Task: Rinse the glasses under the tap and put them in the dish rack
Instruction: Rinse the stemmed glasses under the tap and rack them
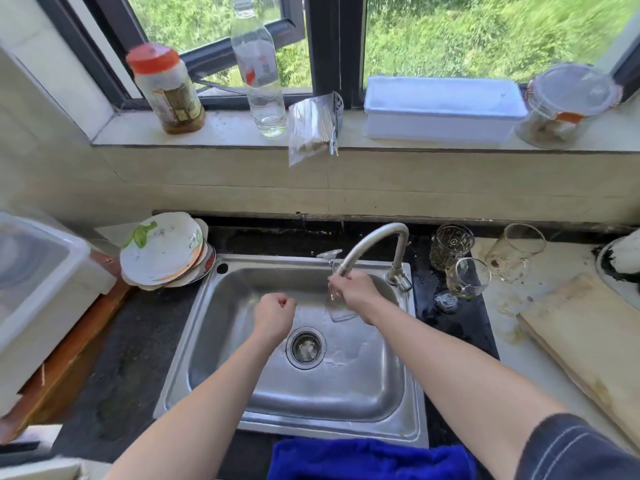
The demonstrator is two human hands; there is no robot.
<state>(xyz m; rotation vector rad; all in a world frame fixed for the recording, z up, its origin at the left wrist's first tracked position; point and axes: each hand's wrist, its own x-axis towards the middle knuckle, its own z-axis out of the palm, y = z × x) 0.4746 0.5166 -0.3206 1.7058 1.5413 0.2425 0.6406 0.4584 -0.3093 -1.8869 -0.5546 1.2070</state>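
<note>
Clear glass, stemmed: a wine glass (341,311) is held in the right hand (353,292), fingers wrapped round it where stem meets bowl. The foot sticks out beyond the knuckles, up and away. The bowl hangs below the hand, mouth tilted down toward the basin. The grip sits right at the spout of the steel tap (377,237), touching or just under it; cannot tell which.

The left hand (273,315) hovers over the middle of the sink (221,323), fingers curled into a loose fist, holding nothing, just left of the held glass. The drain (305,347) lies below both hands, with a wet sheen on the floor around it.

On the counter right of the tap stand three more:
- a cut-pattern glass (450,245)
- a second stemmed glass (467,278) just in front of it
- a plain tumbler (512,251) farther right

A wooden cutting board (581,341) lies beyond those. Left of the sink, a stack of dirty plates (162,251). A blue cloth (363,459) hangs at the near edge.
</note>
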